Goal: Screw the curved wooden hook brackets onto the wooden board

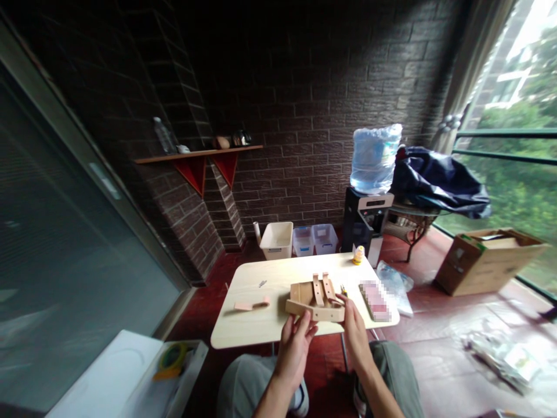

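Observation:
Between my two hands is a curved wooden piece [315,313] with small dark holes, held just above the near edge of the table [248,334]. My left hand [298,337] grips its left part, thumb on the near face. At its right end, my right hand [351,319] has its fingers closed around the wood. Behind it on the table lies a flat wooden board [301,292]. Two similar hooked wooden pieces [318,293] rest side by side at the board's right. Another hooked wooden piece [251,305] lies alone to the left.
Small dark bits, perhaps screws [262,283], lie at the table's left. At the right are a pixelated pinkish flat item [375,301], a small yellow figure [358,255] and a small dark-and-yellow tool [344,290]. An open white case [191,371] stands at lower left.

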`<control>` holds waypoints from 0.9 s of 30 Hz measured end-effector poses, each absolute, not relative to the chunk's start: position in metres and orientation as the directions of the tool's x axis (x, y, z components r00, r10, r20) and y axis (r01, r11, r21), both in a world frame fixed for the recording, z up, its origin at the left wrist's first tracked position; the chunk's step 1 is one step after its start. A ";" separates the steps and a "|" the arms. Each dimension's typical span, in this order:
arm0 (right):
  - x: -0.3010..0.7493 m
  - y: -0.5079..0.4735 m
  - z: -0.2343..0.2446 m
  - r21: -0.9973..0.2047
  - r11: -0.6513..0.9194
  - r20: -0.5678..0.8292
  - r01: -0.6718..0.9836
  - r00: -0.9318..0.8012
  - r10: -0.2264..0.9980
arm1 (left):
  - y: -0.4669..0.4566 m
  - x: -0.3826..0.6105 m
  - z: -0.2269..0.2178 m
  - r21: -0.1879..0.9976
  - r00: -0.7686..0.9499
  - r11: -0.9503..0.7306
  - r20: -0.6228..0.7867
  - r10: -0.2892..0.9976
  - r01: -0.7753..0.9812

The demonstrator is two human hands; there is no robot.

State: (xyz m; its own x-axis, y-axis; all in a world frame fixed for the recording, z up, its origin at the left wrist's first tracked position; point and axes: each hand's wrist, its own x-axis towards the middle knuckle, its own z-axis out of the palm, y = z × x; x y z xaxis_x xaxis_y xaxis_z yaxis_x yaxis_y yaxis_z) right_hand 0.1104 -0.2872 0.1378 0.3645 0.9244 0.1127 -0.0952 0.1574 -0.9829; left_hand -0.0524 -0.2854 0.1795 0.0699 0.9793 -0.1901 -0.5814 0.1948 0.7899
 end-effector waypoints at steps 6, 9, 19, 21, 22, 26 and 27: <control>0.126 -0.302 0.113 -0.979 0.020 -0.006 -0.202 0.127 0.992 | -0.290 -0.063 0.177 0.890 0.182 0.197 -0.132 0.974 -0.411; 0.129 -0.303 0.108 -0.976 0.014 -0.017 -0.220 0.136 0.991 | -0.286 -0.065 0.171 0.927 0.202 0.185 -0.123 0.972 -0.326; 0.104 -0.308 0.096 -0.984 0.061 0.036 -0.165 0.146 0.989 | -0.264 -0.078 0.133 0.985 0.107 0.093 -0.078 0.991 -0.146; 0.101 -0.307 0.086 -0.985 0.036 0.009 -0.167 0.159 0.987 | -0.261 -0.080 0.134 0.993 0.126 0.068 -0.056 0.990 -0.095; 0.101 -0.304 0.081 -0.984 0.024 -0.008 -0.174 0.180 0.984 | -0.261 -0.080 0.135 0.996 0.137 0.055 -0.045 0.990 -0.067; 0.113 -0.287 0.063 -0.973 -0.005 -0.075 -0.230 0.295 0.953 | -0.265 -0.078 0.140 0.999 0.209 0.007 -0.018 0.978 0.051; 0.118 -0.283 0.060 -0.971 -0.009 -0.086 -0.240 0.314 0.946 | -0.268 -0.077 0.140 0.997 0.228 -0.001 -0.018 0.973 0.081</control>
State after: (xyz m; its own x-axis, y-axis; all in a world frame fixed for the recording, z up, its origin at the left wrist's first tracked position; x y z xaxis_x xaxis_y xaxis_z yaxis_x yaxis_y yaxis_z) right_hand 0.1179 -0.2827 0.0602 0.3137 0.9456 -0.0863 -0.2399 -0.0090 -0.9708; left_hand -0.0771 -0.2682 0.1399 0.2282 0.9734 -0.0180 0.0807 -0.0005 0.9967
